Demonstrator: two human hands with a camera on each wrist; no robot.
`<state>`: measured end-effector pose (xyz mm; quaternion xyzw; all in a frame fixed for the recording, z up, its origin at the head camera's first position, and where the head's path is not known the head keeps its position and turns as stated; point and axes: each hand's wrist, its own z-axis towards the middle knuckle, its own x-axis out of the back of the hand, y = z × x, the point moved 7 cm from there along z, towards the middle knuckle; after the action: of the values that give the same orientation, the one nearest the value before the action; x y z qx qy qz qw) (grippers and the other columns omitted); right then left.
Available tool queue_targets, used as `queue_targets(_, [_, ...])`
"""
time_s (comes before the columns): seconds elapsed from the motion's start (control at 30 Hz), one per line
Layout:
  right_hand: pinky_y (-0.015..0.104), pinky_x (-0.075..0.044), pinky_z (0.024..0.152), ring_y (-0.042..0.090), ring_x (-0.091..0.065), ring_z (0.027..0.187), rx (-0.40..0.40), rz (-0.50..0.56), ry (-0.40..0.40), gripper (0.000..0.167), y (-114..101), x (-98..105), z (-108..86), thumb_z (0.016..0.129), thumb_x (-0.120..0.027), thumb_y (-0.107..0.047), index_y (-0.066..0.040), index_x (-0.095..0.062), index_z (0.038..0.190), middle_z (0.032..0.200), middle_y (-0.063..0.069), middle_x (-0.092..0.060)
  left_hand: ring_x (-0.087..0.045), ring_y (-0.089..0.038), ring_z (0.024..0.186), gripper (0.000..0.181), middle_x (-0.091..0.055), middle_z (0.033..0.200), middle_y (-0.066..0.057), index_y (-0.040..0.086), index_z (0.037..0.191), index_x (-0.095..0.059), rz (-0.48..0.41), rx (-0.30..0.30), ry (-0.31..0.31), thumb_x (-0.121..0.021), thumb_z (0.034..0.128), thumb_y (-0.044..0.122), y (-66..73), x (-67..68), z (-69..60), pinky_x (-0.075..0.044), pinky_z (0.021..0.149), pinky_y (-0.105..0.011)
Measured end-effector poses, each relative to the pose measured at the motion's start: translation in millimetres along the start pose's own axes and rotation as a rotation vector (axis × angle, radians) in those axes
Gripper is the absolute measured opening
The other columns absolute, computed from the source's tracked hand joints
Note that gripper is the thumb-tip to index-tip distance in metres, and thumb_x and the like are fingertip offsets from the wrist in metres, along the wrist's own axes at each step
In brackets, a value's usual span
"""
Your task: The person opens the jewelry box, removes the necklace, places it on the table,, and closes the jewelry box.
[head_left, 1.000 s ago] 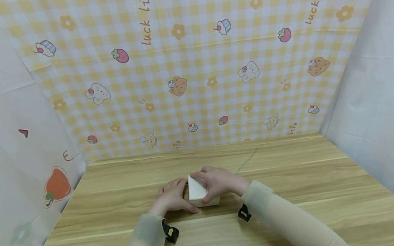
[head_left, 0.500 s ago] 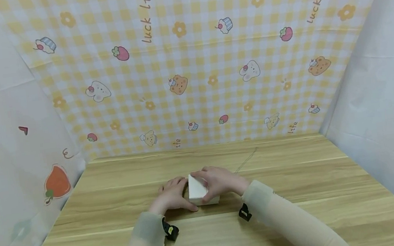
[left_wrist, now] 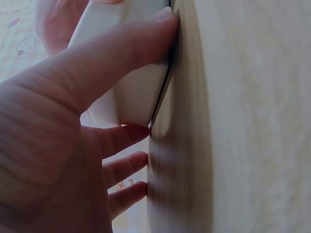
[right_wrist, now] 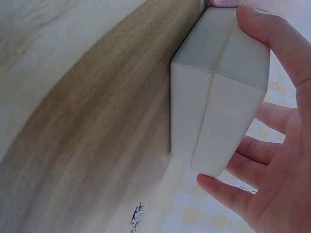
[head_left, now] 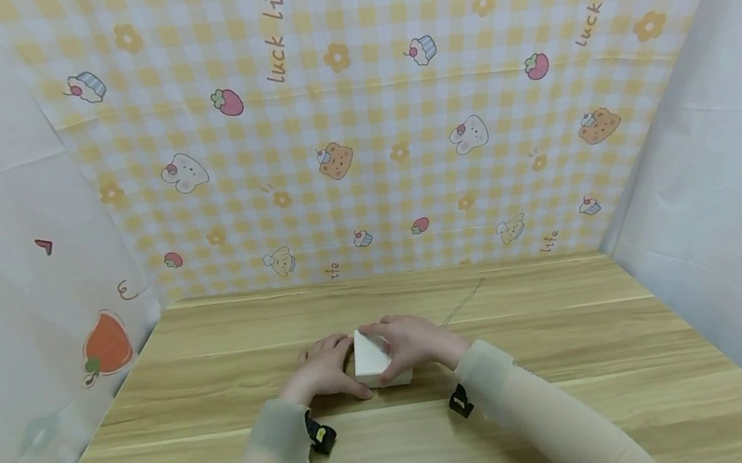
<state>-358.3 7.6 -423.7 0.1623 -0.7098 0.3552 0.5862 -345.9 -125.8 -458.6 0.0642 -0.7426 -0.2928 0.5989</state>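
Observation:
A small white box [head_left: 372,355] sits on the wooden table between my hands. A seam [right_wrist: 206,116] runs round its side, so a lid appears to sit on a base. My left hand [head_left: 322,371] holds the box low down at its left, thumb along the front by the tabletop and fingers toward the back. From the right, my right hand [head_left: 417,344] grips the upper part, its thumb on the front face and fingertips at the far edge. The right hand covers much of the box top in the head view.
Behind my right hand, a thin chain [head_left: 462,303] lies stretched out on the table [head_left: 567,331]; its silvery end [right_wrist: 137,217] shows in the right wrist view. A yellow checked cloth [head_left: 371,122] hangs at the back, with pale cloths at both sides.

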Motion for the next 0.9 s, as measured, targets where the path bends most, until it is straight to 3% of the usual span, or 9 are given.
queue_targets(0.9, [0.03,-0.046,0.077,0.006,-0.054,0.081,-0.013,-0.006,-0.01,0.095,3.4,-7.0,2.2,0.068,-0.085,-0.048,-0.02,-0.042,0.148,0.127,0.002,-0.056,-0.025,-0.039,0.139,0.104,-0.035,0.15,-0.014,0.004,0.145,-0.042,0.013,0.003,-0.012,-0.087,0.063,0.048,0.7,-0.6,-0.8,-0.012,0.103,-0.072])
